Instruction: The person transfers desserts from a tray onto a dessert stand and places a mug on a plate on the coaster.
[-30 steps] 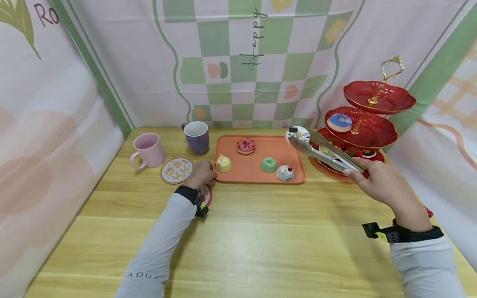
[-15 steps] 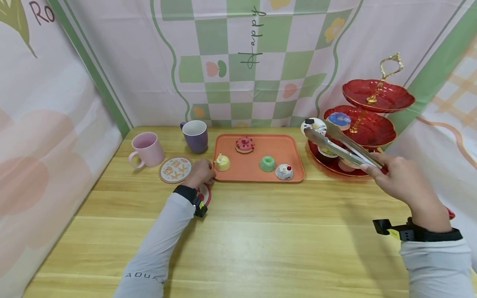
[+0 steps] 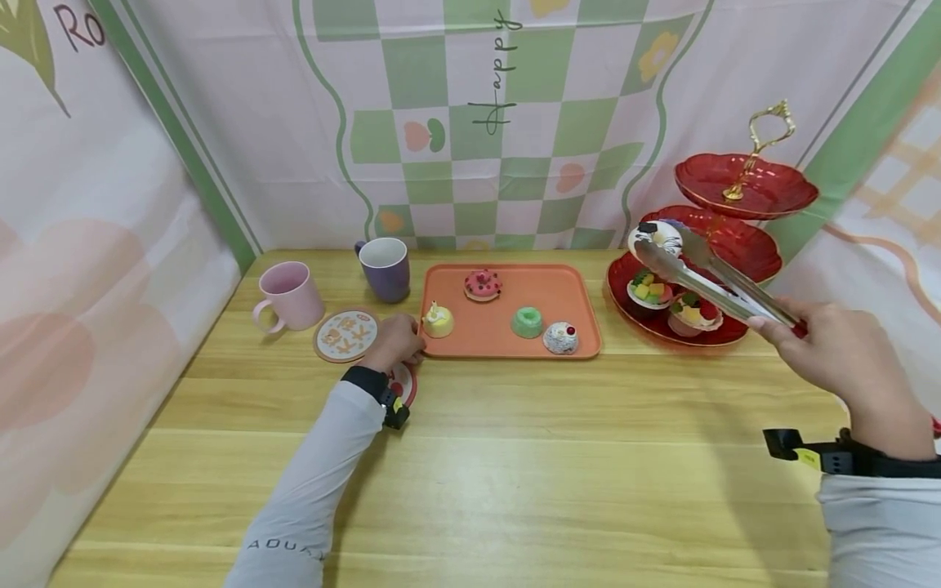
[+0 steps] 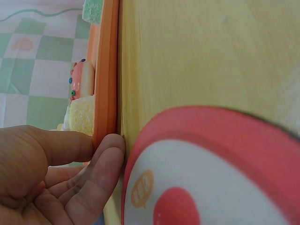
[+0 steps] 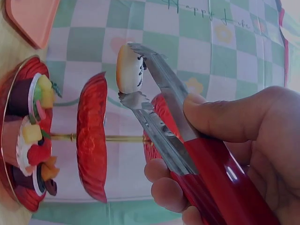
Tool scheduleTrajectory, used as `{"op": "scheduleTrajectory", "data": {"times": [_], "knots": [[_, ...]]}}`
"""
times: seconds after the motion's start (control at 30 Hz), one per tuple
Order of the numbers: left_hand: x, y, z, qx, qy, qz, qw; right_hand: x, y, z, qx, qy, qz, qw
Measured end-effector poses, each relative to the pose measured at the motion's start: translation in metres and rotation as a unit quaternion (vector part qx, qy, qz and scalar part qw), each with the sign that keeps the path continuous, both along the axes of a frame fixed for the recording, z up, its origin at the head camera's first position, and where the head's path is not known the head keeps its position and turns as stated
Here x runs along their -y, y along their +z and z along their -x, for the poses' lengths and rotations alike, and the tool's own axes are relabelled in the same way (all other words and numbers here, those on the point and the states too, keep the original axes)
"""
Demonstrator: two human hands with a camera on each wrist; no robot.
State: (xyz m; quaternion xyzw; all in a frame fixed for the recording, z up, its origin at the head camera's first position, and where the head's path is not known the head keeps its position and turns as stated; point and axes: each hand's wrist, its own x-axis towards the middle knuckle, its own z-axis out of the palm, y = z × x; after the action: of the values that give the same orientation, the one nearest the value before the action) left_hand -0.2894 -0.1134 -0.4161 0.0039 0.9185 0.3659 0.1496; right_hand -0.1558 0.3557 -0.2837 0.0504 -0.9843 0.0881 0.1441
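My left hand [image 3: 397,341] pinches the near left corner of an orange tray [image 3: 540,286], thumb and fingers on its rim [image 4: 107,70]. On the tray are a pink donut [image 3: 483,286], a yellow cake [image 3: 438,320], a green ring cake [image 3: 527,322] and a white dome cake [image 3: 562,338] with a red berry. With my right hand [image 3: 845,351] I hold metal tongs with red handles [image 5: 229,183]. Their tips clasp a white donut [image 5: 130,70] with dark drizzle, raised in front of the middle plate of a red tiered stand [image 3: 746,245]. The blue donut there is mostly hidden.
Fruit cups [image 3: 694,314] sit on the stand's bottom plate; its top plate [image 3: 779,184] is higher up. Left of the tray stand a purple mug [image 3: 387,273] and a pink mug [image 3: 294,298]. A round coaster [image 3: 345,336] and a red-rimmed coaster [image 4: 225,124] lie near my left hand.
My right hand has carried the tongs and white donut rightward and slightly up, from beside the tray's far right corner to the stand's middle plate. The left hand stays on the tray corner.
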Motion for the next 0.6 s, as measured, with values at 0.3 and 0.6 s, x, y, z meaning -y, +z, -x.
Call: {"op": "scheduleTrajectory", "data": {"times": [0.3,0.6], "knots": [[0.000,0.000,-0.001,-0.002,-0.004,-0.003,1.0000,-0.014,0.001,-0.001,0.007,-0.035,0.007,0.999],[-0.001,0.001,0.001,0.006,0.008,-0.009,0.9999,-0.024,0.002,0.001,0.055,-0.083,0.005,0.995]]}}
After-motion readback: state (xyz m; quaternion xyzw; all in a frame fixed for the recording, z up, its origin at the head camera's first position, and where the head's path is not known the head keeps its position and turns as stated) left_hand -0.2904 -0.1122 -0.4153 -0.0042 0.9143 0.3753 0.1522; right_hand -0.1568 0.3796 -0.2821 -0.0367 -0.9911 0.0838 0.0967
